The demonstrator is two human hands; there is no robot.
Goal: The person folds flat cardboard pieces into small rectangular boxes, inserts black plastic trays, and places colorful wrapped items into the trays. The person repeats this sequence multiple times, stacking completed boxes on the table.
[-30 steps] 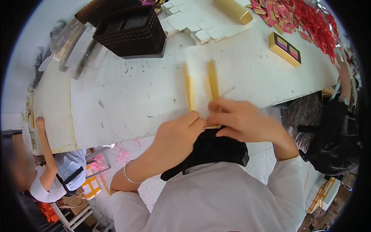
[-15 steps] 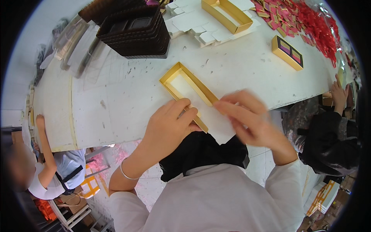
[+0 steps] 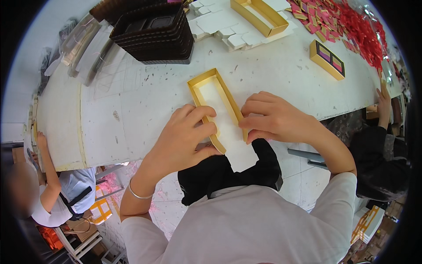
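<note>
A long gold cardboard box (image 3: 201, 82) with a white inside lies on the table at its edge in front of me. Its far end and both long walls stand up, while the near end is unfolded. From there a white flap (image 3: 241, 158) reaches past the table edge toward my lap. Fingers and thumb of my left hand (image 3: 182, 136) close round the box's left wall near the front. My right hand (image 3: 277, 118) pinches the front part of the right wall. Parts of both walls are hidden behind my fingers.
Black plastic trays (image 3: 151, 37) stand stacked at the back left, beside clear plastic pieces (image 3: 92, 53). White cardboard blanks (image 3: 215, 26) bear another gold box (image 3: 259, 17). A filled gold box (image 3: 327, 60) lies right, near red shreds (image 3: 365, 33). Other people are at both sides.
The box has turned slightly and its near part has shifted left. My right hand, blurred before, is now steady on the right wall, which stands more upright. My left hand has slid along the left wall.
</note>
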